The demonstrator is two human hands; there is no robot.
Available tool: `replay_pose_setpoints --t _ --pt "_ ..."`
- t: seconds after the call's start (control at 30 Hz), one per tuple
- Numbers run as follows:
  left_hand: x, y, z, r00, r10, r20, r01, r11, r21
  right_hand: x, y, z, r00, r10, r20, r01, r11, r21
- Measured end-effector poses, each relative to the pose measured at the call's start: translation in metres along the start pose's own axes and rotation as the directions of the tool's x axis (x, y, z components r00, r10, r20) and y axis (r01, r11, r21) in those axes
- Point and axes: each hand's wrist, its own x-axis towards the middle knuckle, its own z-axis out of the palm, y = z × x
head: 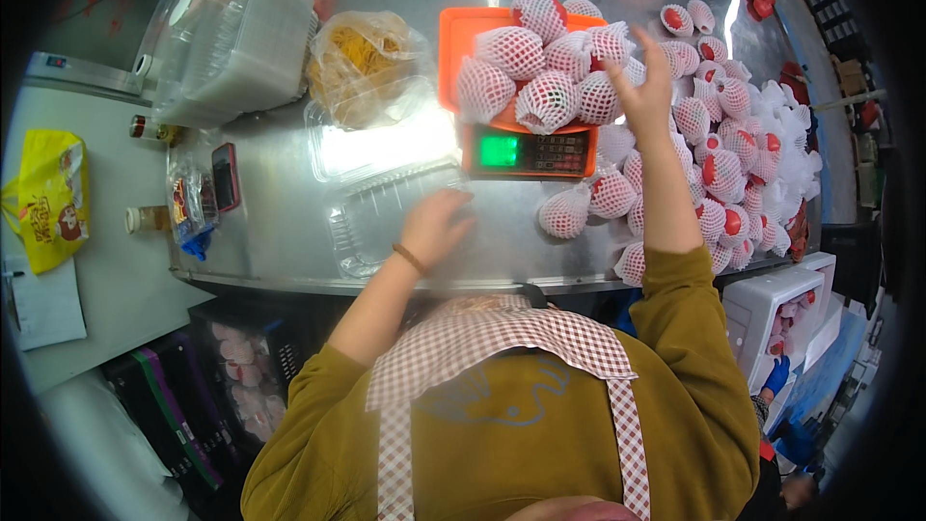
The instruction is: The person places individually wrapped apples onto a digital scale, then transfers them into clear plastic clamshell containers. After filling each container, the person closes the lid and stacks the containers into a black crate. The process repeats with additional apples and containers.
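My right hand (646, 98) is at the right side of an orange tray (457, 36), thumb and a finger spread beside the net-wrapped fruits. Several red fruits in white foam nets (510, 52) are heaped on the tray, which sits on an orange digital scale (533, 152) with a lit green display. My left hand (439, 226), slightly blurred, is at the right edge of an open clear plastic clamshell container (372, 231). Its fingers are apart and I see nothing held in them. The container's lid (362, 148) lies back, away from me.
A large pile of netted fruits (723, 152) covers the table's right side. At left are stacked clear containers (249, 51), a bag of yellow rubber bands (365, 61) and a phone (226, 176). A white foam box (774, 304) and a co-worker's blue-gloved hand (777, 374) are at lower right.
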Motion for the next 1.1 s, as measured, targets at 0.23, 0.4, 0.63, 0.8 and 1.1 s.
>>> replay_pose_setpoints --t 0.23,0.4,0.63,0.8,1.1 --pt "-0.015 0.003 0.018 1.0 -0.008 0.019 0.009 0.998 -0.058 -0.019 -0.071 0.021 0.852 -0.15 0.502 0.29 0.933 -0.214" --pt "-0.019 -0.001 0.011 0.999 0.006 -0.04 -0.009 0.998 -0.065 -0.015 -0.077 0.012 0.897 -0.12 0.425 0.188 0.974 -0.123" --pt "-0.03 0.003 -0.001 0.982 -0.178 0.063 0.188 0.897 -0.4 -0.063 -0.094 -0.056 0.822 0.374 0.43 -0.559 0.383 0.736" --pt "-0.036 0.051 0.02 0.876 -0.179 0.447 0.439 -0.088 -0.894 -0.145 -0.139 -0.036 0.559 0.287 0.778 -0.828 0.232 0.51" --pt "-0.029 0.049 0.024 0.884 -0.147 0.444 0.404 -0.239 -0.883 -0.214 -0.149 -0.019 0.147 0.455 0.878 -0.93 -0.238 0.279"
